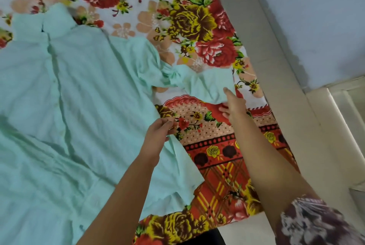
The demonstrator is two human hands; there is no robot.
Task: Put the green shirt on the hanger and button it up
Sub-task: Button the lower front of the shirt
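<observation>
The green shirt lay face up across the left of the flowered bedsheet, no hanger in sight, so the step looked like smoothing it flat. That was best done by drawing side edge and sleeve gently outward together, so that the front would lie straight for buttoning. The left hand reached forward, curled fingers pinching the shirt's side edge; further right, the right hand stretched out on a straight arm — thumb over, fingers under the sleeve's end, nipping it.
</observation>
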